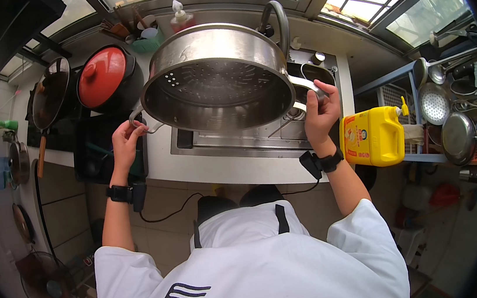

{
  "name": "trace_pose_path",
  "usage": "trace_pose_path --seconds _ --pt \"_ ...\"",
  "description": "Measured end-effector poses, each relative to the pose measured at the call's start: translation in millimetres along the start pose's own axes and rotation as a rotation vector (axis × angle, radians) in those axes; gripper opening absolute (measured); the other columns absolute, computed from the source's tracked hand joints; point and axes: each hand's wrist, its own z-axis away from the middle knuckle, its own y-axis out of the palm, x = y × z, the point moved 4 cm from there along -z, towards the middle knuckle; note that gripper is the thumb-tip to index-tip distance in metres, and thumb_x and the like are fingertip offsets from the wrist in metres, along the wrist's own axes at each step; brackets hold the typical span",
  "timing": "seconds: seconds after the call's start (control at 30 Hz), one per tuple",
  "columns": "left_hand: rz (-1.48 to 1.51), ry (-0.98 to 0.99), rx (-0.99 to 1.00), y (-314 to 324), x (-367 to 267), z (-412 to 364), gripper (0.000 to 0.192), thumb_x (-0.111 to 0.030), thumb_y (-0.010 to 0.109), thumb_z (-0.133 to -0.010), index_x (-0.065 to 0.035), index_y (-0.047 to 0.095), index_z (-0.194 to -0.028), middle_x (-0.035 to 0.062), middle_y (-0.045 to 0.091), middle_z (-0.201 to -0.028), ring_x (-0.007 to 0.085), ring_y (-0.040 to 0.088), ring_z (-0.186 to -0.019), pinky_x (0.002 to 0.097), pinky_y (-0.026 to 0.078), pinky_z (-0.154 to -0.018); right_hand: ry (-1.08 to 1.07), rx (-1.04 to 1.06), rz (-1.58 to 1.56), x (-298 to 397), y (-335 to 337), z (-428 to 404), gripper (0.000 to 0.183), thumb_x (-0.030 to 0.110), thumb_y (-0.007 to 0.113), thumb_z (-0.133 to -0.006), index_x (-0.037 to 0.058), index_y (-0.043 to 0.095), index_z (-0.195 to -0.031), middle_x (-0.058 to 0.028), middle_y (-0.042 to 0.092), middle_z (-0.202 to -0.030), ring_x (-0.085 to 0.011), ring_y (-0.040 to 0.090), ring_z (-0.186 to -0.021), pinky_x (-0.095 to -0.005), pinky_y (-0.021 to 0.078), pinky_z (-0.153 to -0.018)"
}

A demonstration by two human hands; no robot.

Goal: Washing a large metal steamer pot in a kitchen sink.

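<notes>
A large stainless-steel steamer tier (213, 43) is held up over the sink, tilted so that its open side faces me and its perforated bottom shows inside. My left hand (127, 141) grips the wire-like loop handle on its left. On the other side, my right hand (321, 111) has its fingers around the right handle (301, 83). Behind and partly under the steamer tier lies the stainless-steel sink (238, 147), its basin mostly hidden. The curved faucet (281, 25) rises just past the tier's far right rim.
A black dish tub (103, 124) stands left of the sink, near a red-lidded pot (104, 76) and a glass-lidded wok (52, 95). At right are a yellow detergent jug (369, 138) and a rack with hanging ladles and strainers (435, 102). A soap bottle (182, 20) stands by the window.
</notes>
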Motion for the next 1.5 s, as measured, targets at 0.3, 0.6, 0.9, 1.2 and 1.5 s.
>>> trace_pose_path --seconds 0.3,0.6,0.9,1.2,1.5 --pt "-0.046 0.034 -0.111 2 7 4 0.007 0.001 0.062 -0.085 0.0018 0.056 -0.083 0.0046 0.065 -0.082 0.0092 0.062 -0.081 0.0232 0.049 -0.076 -0.219 -0.001 -0.015 16 -3 2 0.024 0.006 0.065 -0.086 -0.0002 0.053 -0.106 0.0032 0.056 -0.065 0.0017 0.038 -0.05 -0.0132 0.0258 -0.047" --pt "-0.272 0.196 -0.223 3 11 13 0.011 -0.001 0.056 -0.081 0.0047 0.058 -0.09 0.005 0.059 -0.076 0.0086 0.051 -0.07 0.0219 0.042 -0.066 -0.618 0.12 0.129 49 -9 24 0.035 0.002 0.076 -0.068 0.0003 0.055 -0.096 -0.0088 0.061 -0.08 -0.0189 0.059 -0.063 -0.0255 0.0483 -0.058" --pt "-0.574 0.242 -0.232 8 47 17 0.014 -0.006 0.061 -0.08 0.0012 0.061 -0.092 0.0095 0.064 -0.079 0.0145 0.056 -0.07 0.0267 0.046 -0.066 -0.593 0.64 -0.016 66 -9 30 0.028 -0.004 0.066 -0.067 0.0078 0.041 -0.074 -0.0033 0.037 -0.052 -0.0216 0.038 -0.039 -0.0308 0.028 -0.038" --pt "-0.552 0.172 -0.284 24 60 34 0.015 -0.007 0.062 -0.08 0.001 0.062 -0.093 0.0099 0.064 -0.079 0.0146 0.057 -0.07 0.0269 0.046 -0.066 -0.618 0.796 0.038 53 -31 64 0.027 0.01 0.069 -0.076 0.0126 0.045 -0.086 0.0002 0.036 -0.054 -0.0175 0.038 -0.042 -0.029 0.0295 -0.038" --pt "-0.477 0.15 -0.358 33 62 27 0.016 -0.007 0.062 -0.08 0.0008 0.062 -0.093 0.0102 0.065 -0.079 0.0147 0.058 -0.07 0.0272 0.047 -0.066 -0.722 0.832 0.125 44 -41 73 0.022 0.013 0.07 -0.077 0.0114 0.051 -0.087 0.0013 0.036 -0.055 -0.0144 0.039 -0.042 -0.0264 0.0308 -0.037"
